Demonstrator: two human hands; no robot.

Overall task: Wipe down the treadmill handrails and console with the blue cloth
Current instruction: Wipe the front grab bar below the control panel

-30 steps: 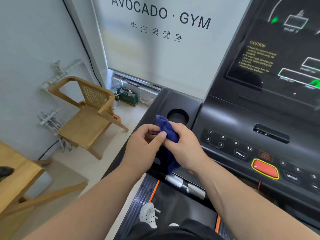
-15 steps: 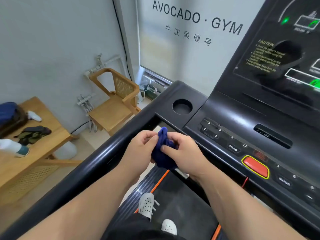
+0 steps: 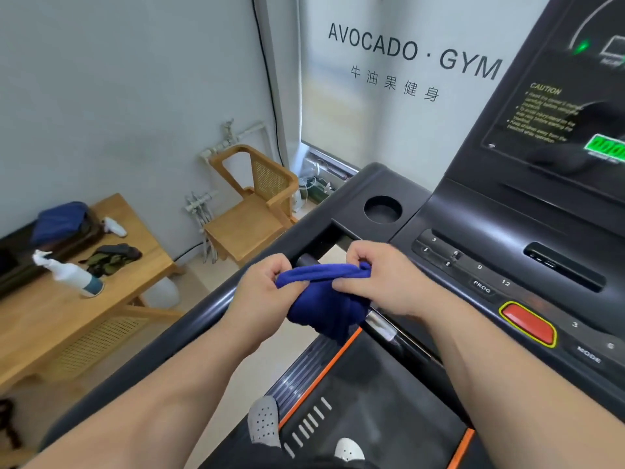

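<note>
The blue cloth [image 3: 324,299] hangs bunched between both hands, its top edge pinched by the left hand [image 3: 260,292] and the right hand [image 3: 382,282]. Just behind run the black handrail [image 3: 189,319] and the console [image 3: 507,262] with its red button [image 3: 527,323]. Both hands' fingers are curled, forearms reaching forward. Farther left, a spray bottle [image 3: 71,274] stands on a wooden table [image 3: 40,319].

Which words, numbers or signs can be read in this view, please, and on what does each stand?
"AVOCADO · GYM": on the frosted window.
"牛油果健身": on the same window, just below.
"CAUTION": on the console screen; the small print under it is too blurred to read.
"PROG", "MODE", "3", "6", "9", "12": on the console keypad.
Green digits at the screen's right edge: cut off, unreadable.
</note>
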